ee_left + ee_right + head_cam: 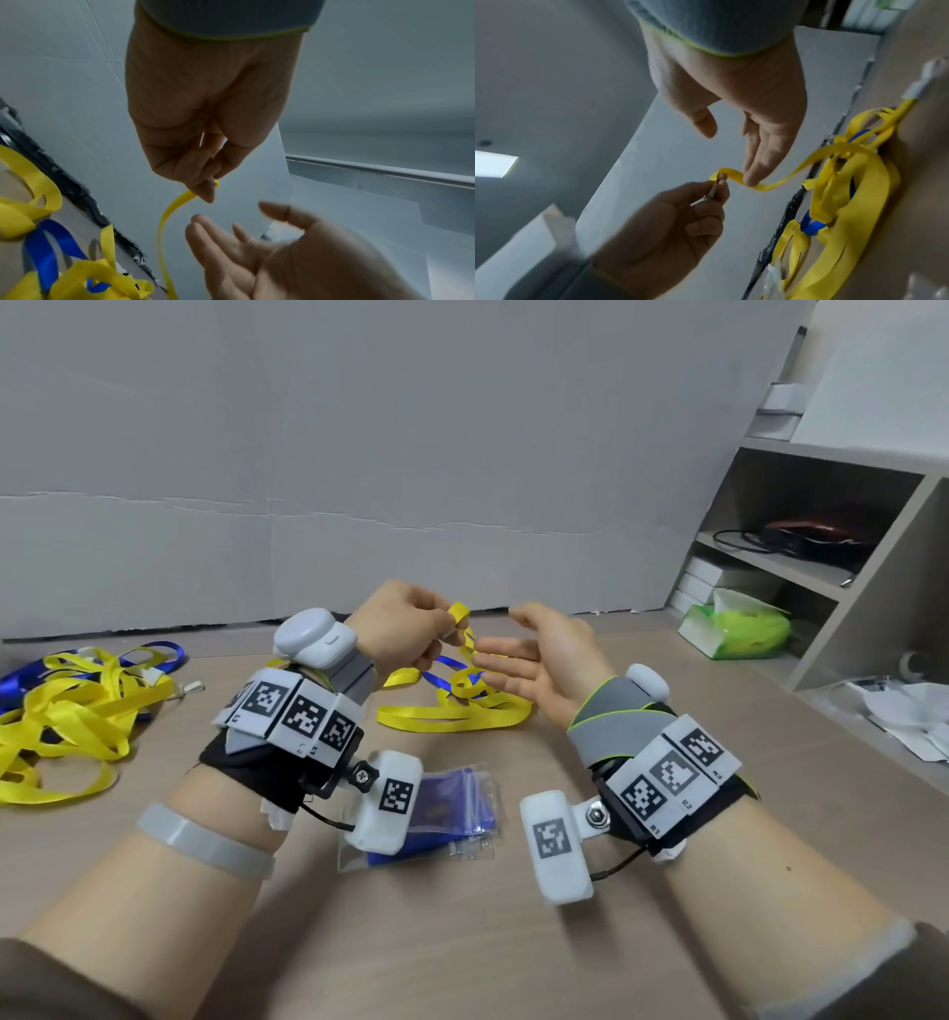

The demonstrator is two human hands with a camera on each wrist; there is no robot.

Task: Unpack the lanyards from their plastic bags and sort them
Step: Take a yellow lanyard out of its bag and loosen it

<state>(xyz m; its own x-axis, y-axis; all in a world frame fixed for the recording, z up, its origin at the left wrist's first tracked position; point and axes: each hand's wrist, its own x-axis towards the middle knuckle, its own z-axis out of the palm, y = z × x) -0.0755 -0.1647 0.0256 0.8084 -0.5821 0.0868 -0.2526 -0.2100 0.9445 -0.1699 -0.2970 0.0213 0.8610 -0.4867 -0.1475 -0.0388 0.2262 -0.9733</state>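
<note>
My left hand (411,629) pinches the clip end of a yellow lanyard (452,711) and holds it above the wooden table (462,942). The strap trails down to a loose coil tangled with a blue lanyard (447,662). My right hand (518,654) is open beside it, fingers straight. In the right wrist view the fingertips (752,180) of my right hand touch the yellow lanyard (777,182) just past my left hand (706,203). In the left wrist view, my left hand (205,182) grips the strap (164,223). Clear plastic bags (452,806) holding blue lanyards lie under my wrists.
A pile of yellow and blue lanyards (67,706) lies at the table's left. A grey wall panel (359,454) stands behind. At the right are open shelves (821,531), a green tissue pack (734,629) and crumpled clear plastic (898,711).
</note>
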